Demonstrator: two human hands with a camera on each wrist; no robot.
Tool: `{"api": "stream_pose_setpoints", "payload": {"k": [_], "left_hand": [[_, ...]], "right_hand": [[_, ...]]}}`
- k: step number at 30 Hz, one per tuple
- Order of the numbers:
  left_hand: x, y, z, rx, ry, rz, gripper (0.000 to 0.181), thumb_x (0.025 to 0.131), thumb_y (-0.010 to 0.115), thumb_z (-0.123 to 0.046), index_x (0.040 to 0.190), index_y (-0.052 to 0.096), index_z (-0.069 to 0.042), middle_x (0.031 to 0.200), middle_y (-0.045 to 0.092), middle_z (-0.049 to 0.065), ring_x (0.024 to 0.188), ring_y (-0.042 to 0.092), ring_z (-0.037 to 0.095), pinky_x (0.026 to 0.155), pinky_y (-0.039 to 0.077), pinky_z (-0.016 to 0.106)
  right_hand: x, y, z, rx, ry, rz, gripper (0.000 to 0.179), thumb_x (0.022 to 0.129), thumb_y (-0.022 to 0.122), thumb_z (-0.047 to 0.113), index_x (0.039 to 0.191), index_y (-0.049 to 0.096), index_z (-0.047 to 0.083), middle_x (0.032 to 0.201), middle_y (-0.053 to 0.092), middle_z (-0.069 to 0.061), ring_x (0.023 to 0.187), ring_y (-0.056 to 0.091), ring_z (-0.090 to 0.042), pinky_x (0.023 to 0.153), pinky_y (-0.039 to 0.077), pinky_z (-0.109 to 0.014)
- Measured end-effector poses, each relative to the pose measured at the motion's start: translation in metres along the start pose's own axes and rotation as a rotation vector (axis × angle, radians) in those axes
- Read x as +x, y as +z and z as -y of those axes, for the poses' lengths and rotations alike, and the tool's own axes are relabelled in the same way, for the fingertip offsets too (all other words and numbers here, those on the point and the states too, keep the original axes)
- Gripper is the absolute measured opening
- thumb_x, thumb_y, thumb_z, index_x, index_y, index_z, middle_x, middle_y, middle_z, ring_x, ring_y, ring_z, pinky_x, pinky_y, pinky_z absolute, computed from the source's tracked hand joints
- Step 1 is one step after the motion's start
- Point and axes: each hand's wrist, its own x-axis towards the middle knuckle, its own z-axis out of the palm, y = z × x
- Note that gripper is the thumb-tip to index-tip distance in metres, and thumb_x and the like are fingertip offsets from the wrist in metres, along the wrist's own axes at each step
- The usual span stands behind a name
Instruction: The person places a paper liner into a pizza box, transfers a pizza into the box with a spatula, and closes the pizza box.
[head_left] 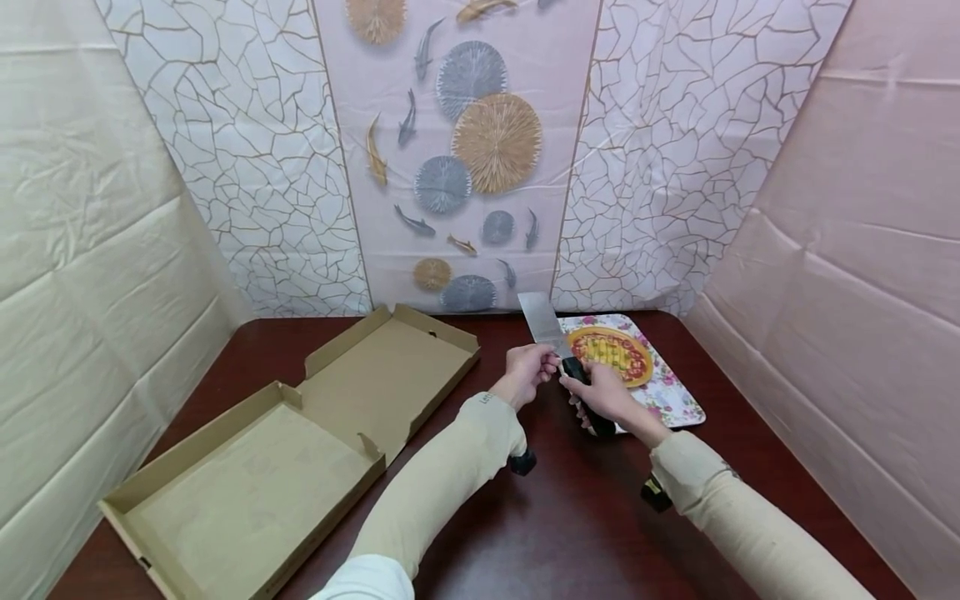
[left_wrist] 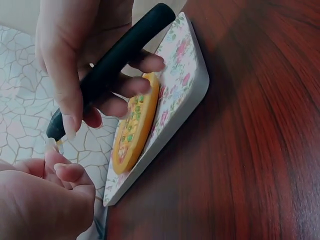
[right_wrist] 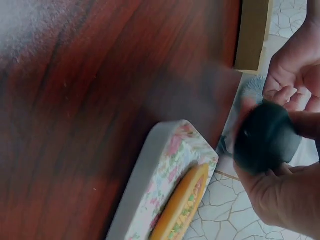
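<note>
A metal spatula [head_left: 542, 323] with a broad flat blade and a thick black handle points toward the back wall. My right hand [head_left: 609, 395] grips its handle [left_wrist: 122, 60], the fingers wrapped loosely round it. At the neck, where blade meets handle, my left hand [head_left: 528, 372] pinches the spatula between thumb and curled fingers; the exact contact is partly hidden. Just beyond the right hand, a pizza [head_left: 611, 356] with an orange-yellow rim and yellow, red and green topping lies on a flower-patterned board [head_left: 678, 402]. In the right wrist view the handle end [right_wrist: 267, 137] is blurred.
An open cardboard pizza box [head_left: 247, 500] lies on the left of the dark red wooden table [head_left: 570, 525], its lid [head_left: 375, 375] folded back toward the wall. Cloth walls [head_left: 840, 250] enclose the table at the back and sides.
</note>
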Motion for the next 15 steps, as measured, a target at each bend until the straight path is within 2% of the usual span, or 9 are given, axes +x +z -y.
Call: {"api": "stream_pose_setpoints", "payload": {"k": [3, 6, 9, 11, 15], "left_hand": [[-0.001, -0.002, 0.001, 0.023, 0.021, 0.032, 0.011, 0.089, 0.063, -0.01, 0.084, 0.068, -0.002, 0.056, 0.058, -0.002, 0.046, 0.049, 0.005, 0.044, 0.034, 0.016], [0.0, -0.004, 0.003, 0.055, 0.021, 0.116, 0.019, 0.092, 0.064, -0.018, 0.097, 0.067, 0.0, 0.059, 0.059, -0.001, 0.048, 0.051, 0.007, 0.046, 0.037, 0.017], [0.0, -0.006, 0.003, 0.101, -0.016, 0.21, 0.033, 0.093, 0.063, -0.028, 0.106, 0.064, 0.002, 0.064, 0.06, 0.0, 0.05, 0.054, 0.008, 0.049, 0.04, 0.02], [0.0, -0.007, 0.002, 0.14, -0.038, 0.251, 0.039, 0.094, 0.061, -0.032, 0.109, 0.062, 0.004, 0.066, 0.061, 0.0, 0.052, 0.054, 0.009, 0.05, 0.041, 0.02], [0.001, -0.013, 0.0, 0.198, -0.053, 0.245, 0.039, 0.097, 0.058, -0.031, 0.11, 0.061, 0.005, 0.066, 0.06, 0.0, 0.05, 0.054, 0.009, 0.048, 0.041, 0.02]], "right_hand": [[0.002, 0.001, -0.002, -0.083, -0.045, -0.058, 0.031, 0.099, 0.052, 0.028, 0.102, 0.051, -0.003, 0.077, 0.065, -0.019, 0.052, 0.057, -0.014, 0.053, 0.049, -0.029], [0.002, -0.002, -0.004, -0.15, -0.073, -0.112, 0.032, 0.099, 0.052, 0.029, 0.096, 0.054, -0.003, 0.074, 0.062, -0.015, 0.054, 0.054, -0.013, 0.054, 0.046, -0.028], [0.002, -0.009, -0.006, -0.177, -0.056, -0.137, 0.034, 0.099, 0.051, 0.03, 0.096, 0.054, -0.004, 0.072, 0.057, -0.01, 0.054, 0.051, -0.013, 0.053, 0.044, -0.029], [0.002, -0.015, -0.008, -0.189, -0.041, -0.139, 0.035, 0.099, 0.051, 0.031, 0.098, 0.054, -0.004, 0.07, 0.055, -0.008, 0.052, 0.05, -0.014, 0.051, 0.044, -0.029], [-0.001, -0.031, -0.013, -0.222, -0.041, -0.147, 0.037, 0.098, 0.052, 0.033, 0.095, 0.056, -0.004, 0.072, 0.06, -0.012, 0.052, 0.051, -0.014, 0.052, 0.044, -0.029]]}}
